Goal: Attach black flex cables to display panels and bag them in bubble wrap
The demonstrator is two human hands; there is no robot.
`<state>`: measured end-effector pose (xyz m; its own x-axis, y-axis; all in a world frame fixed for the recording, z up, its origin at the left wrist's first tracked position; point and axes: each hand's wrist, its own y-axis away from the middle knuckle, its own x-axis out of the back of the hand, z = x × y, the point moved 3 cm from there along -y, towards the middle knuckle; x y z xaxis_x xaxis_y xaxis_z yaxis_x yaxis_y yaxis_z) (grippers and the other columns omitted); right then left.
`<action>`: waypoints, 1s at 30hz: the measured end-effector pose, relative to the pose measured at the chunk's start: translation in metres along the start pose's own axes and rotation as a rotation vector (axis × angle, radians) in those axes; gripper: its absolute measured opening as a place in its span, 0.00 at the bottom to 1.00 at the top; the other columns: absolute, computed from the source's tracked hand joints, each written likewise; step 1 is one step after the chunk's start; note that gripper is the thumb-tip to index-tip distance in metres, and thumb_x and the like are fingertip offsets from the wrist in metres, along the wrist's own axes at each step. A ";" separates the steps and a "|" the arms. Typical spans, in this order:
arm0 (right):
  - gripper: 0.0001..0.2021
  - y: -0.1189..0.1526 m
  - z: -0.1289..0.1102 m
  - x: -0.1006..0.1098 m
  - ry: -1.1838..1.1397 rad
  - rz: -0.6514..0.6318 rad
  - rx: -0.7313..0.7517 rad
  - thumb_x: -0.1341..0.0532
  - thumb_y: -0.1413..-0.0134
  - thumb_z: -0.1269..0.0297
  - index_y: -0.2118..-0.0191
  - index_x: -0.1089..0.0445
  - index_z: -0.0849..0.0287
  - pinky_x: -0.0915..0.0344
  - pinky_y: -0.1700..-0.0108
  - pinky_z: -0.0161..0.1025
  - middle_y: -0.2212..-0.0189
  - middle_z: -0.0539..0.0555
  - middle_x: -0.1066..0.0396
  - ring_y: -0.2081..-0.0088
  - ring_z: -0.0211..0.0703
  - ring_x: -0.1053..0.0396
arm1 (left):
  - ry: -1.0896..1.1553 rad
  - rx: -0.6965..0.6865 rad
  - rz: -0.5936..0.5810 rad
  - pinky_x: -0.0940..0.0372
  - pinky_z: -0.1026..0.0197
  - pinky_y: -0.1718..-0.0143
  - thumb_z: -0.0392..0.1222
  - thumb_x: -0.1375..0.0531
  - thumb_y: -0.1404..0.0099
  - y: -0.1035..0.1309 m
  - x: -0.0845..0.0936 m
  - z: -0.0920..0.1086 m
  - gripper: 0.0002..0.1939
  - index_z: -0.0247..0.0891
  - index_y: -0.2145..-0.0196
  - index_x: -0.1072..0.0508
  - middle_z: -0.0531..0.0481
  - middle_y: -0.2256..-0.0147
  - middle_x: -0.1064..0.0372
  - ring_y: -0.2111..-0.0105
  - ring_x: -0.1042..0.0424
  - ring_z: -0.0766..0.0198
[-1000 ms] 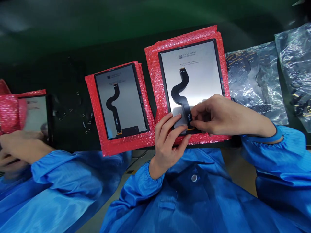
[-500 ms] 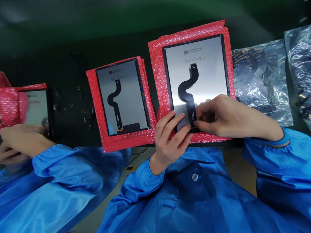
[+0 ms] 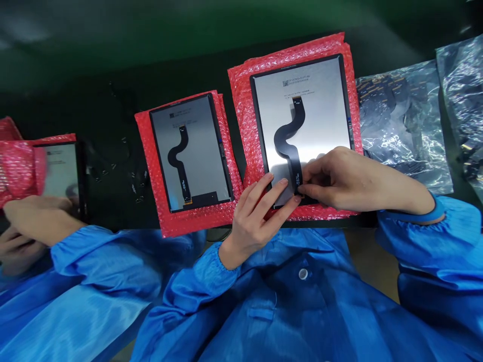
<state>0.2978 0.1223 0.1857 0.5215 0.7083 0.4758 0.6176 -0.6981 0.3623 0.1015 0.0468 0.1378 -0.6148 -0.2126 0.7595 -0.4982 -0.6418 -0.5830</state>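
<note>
In front of me a display panel lies face down on red bubble wrap. A black S-shaped flex cable runs down its silvery back. My right hand pinches the lower end of this cable between thumb and fingers, near the panel's bottom edge. My left hand has its fingers spread over the panel's lower left edge, one fingertip beside the cable's end. The joint under the fingertips is partly hidden.
To the left, a second panel with a similar cable rests on red bubble wrap. Clear bags of flex cables lie at right. Loose black cables are scattered on the dark table. A co-worker's hands handle another panel at far left.
My left hand has shifted slightly left and down, its fingers still spread. My right hand keeps its pinch at the cable's lower end. The whole view has moved a little.
</note>
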 end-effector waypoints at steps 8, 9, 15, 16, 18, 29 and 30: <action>0.11 -0.002 0.002 -0.001 0.012 -0.002 0.026 0.40 0.43 0.70 0.77 0.31 0.59 0.52 0.74 0.39 0.84 0.45 0.39 0.80 0.34 0.47 | -0.043 0.030 -0.100 0.27 0.43 0.41 0.35 0.36 0.30 0.002 0.000 0.003 0.20 0.44 0.41 0.25 0.41 0.41 0.26 0.34 0.32 0.45; 0.12 -0.003 0.002 -0.001 0.017 0.008 0.030 0.40 0.43 0.70 0.77 0.31 0.59 0.52 0.74 0.39 0.84 0.45 0.40 0.80 0.34 0.47 | -0.044 0.033 -0.115 0.27 0.42 0.40 0.36 0.36 0.29 0.002 0.000 0.004 0.20 0.44 0.41 0.25 0.41 0.41 0.26 0.34 0.33 0.44; 0.13 -0.005 0.004 0.000 -0.054 0.065 0.065 0.37 0.39 0.64 0.75 0.30 0.59 0.47 0.73 0.37 0.83 0.46 0.35 0.79 0.34 0.43 | -0.026 0.081 -0.179 0.31 0.41 0.39 0.41 0.36 0.29 -0.003 0.003 0.006 0.20 0.41 0.41 0.26 0.39 0.39 0.28 0.35 0.33 0.42; 0.13 -0.006 0.005 0.000 -0.104 0.077 0.050 0.37 0.37 0.61 0.73 0.30 0.59 0.45 0.73 0.37 0.82 0.47 0.33 0.79 0.34 0.40 | -0.015 0.091 -0.183 0.31 0.41 0.39 0.42 0.37 0.29 -0.004 0.003 0.006 0.20 0.41 0.41 0.25 0.40 0.39 0.28 0.35 0.33 0.42; 0.11 -0.006 0.010 -0.001 -0.226 0.116 0.009 0.38 0.34 0.57 0.66 0.29 0.58 0.42 0.74 0.37 0.80 0.48 0.29 0.80 0.36 0.35 | 0.008 0.102 -0.182 0.32 0.41 0.39 0.43 0.37 0.29 -0.006 0.004 0.005 0.19 0.41 0.42 0.25 0.40 0.40 0.28 0.35 0.33 0.43; 0.14 0.003 0.022 0.028 -0.117 0.735 -0.059 0.37 0.34 0.54 0.51 0.27 0.57 0.36 0.70 0.42 0.79 0.49 0.31 0.77 0.45 0.33 | 0.237 0.553 0.045 0.27 0.50 0.48 0.49 0.40 0.27 -0.020 0.030 -0.047 0.12 0.40 0.55 0.22 0.43 0.52 0.22 0.51 0.23 0.55; 0.13 0.004 0.027 0.033 -0.044 0.789 -0.069 0.37 0.34 0.55 0.52 0.27 0.57 0.36 0.68 0.43 0.79 0.49 0.31 0.75 0.45 0.32 | 0.237 0.635 0.035 0.27 0.54 0.55 0.50 0.39 0.27 -0.025 0.030 -0.054 0.13 0.40 0.56 0.22 0.45 0.57 0.22 0.57 0.23 0.58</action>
<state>0.3332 0.1453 0.1814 0.8135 0.0045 0.5815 0.0192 -0.9996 -0.0191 0.0619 0.0965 0.1596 -0.7773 -0.1204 0.6174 -0.0645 -0.9611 -0.2687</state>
